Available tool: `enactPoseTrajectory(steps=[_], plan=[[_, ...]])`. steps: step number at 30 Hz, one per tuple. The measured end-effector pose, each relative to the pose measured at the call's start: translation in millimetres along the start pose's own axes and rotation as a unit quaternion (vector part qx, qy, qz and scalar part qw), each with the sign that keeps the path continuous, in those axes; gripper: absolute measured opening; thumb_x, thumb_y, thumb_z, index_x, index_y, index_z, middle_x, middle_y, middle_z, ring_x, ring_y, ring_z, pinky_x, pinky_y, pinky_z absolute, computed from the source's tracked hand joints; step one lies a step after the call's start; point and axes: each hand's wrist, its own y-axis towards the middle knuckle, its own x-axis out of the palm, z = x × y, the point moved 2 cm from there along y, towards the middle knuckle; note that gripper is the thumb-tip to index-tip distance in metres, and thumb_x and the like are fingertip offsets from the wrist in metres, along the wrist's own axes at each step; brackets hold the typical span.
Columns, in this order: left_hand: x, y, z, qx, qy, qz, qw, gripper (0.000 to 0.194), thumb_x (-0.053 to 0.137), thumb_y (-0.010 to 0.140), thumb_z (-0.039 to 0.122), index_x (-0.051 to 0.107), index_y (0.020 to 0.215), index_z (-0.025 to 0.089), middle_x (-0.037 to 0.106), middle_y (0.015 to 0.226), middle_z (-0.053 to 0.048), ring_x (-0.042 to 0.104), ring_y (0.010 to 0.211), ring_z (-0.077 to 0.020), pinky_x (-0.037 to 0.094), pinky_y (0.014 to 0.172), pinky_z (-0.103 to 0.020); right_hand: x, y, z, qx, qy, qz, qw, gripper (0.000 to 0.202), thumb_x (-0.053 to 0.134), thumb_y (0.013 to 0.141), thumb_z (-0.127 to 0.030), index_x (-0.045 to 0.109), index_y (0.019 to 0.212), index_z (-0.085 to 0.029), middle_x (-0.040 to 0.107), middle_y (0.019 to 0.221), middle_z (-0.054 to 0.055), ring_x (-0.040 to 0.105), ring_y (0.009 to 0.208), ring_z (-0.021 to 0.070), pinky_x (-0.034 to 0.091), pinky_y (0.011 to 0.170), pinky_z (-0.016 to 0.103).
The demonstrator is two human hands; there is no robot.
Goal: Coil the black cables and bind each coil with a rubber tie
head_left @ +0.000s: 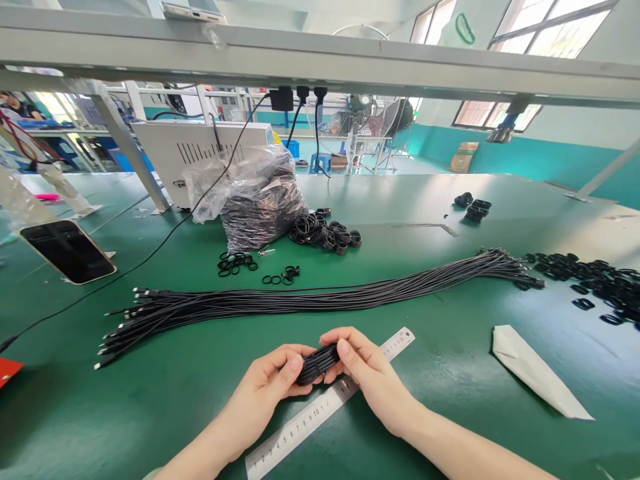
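A coiled black cable (318, 364) is held up between both hands over the green table. My left hand (277, 375) pinches its left end with thumb and fingers. Its right end is gripped by my right hand (363, 360), thumb on top. Beneath the hands a steel ruler (300, 427) lies diagonally on the table. Just beyond them a long bundle of straight black cables (320, 301) stretches from left to right. Small black rings (237, 263) lie behind the bundle, near a pile of coiled cables (327, 230).
A plastic bag of dark items (263, 207) stands at the back beside a white metal box (170, 150). A phone (70, 250) leans at left. Many black pieces (600, 283) and a whitish folded sheet (537, 373) lie at right. A shelf beam (320, 50) crosses overhead.
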Motion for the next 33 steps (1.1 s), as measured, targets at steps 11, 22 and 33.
enactPoseTrajectory(steps=[11,22,33], plan=[[18.7,-8,1,-0.021,0.010,-0.061,0.998,0.036,0.053,0.090,0.046,0.077,0.097,0.020,0.062,0.114,-0.009,0.060,0.104,-0.0273,0.055,0.092,-0.039,4,-2,4,0.013,-0.105,-0.018,0.994,0.041,0.044,0.091,-0.061,0.047,0.082,-0.022,0.056,0.063,-0.003,0.057,0.058,0.0136,0.043,0.057,0.026],[22.2,-14,13,0.009,-0.007,-0.076,0.997,0.031,0.051,0.093,0.037,0.076,0.088,0.019,0.060,0.108,-0.008,0.061,0.095,-0.0238,0.051,0.088,-0.037,3,-1,4,0.012,-0.089,-0.019,0.996,0.040,0.046,0.091,-0.060,0.048,0.082,-0.021,0.056,0.063,-0.003,0.057,0.057,0.0128,0.043,0.055,0.025],[13.9,-9,4,0.013,0.059,-0.003,0.998,0.026,0.063,0.085,0.039,0.072,0.070,0.020,0.065,0.116,-0.006,0.059,0.098,-0.0216,0.045,0.087,-0.029,4,0,-6,-0.025,-0.088,-0.017,0.996,0.042,0.051,0.087,-0.063,0.052,0.088,-0.021,0.052,0.064,-0.004,0.051,0.061,0.0123,0.041,0.059,0.026]])
